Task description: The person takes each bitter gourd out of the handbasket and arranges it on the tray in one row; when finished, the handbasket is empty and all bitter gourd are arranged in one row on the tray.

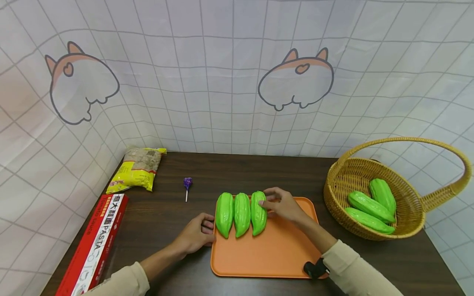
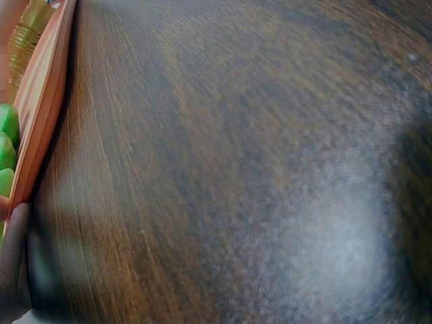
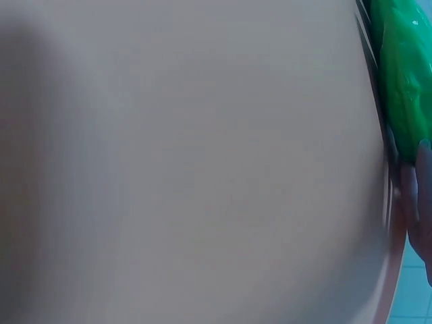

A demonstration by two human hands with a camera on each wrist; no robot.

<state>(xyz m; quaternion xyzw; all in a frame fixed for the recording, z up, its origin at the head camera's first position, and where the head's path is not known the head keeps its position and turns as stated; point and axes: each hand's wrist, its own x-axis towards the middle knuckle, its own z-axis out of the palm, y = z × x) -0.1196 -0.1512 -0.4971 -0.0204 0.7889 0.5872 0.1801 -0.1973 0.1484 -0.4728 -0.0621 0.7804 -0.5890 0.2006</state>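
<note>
Three glossy green bitter melons lie side by side, tips toward me, at the far left of an orange tray [image 1: 266, 259]. My right hand [image 1: 286, 206] holds the rightmost bitter melon [image 1: 258, 213], thumb on its upper side and fingers around its far end. Beside it lie the middle bitter melon [image 1: 242, 214] and the left bitter melon [image 1: 224, 214]. My left hand [image 1: 196, 235] grips the tray's left rim with curled fingers. The left wrist view shows the thumb [image 2: 15, 246] against the tray's outer wall [image 2: 44, 128]. Melon and fingertips [image 3: 424, 175] appear at the right wrist view's right edge.
At the right stands a wicker basket [image 1: 335, 201] with a tall handle and three more bitter melons [image 1: 372, 207] inside. A purple lollipop [image 1: 187, 183], a yellow bag [image 1: 137, 169] and a red pasta box [image 1: 92, 242] lie left on the dark table. A gridded white curtain [image 1: 214, 82] hangs behind.
</note>
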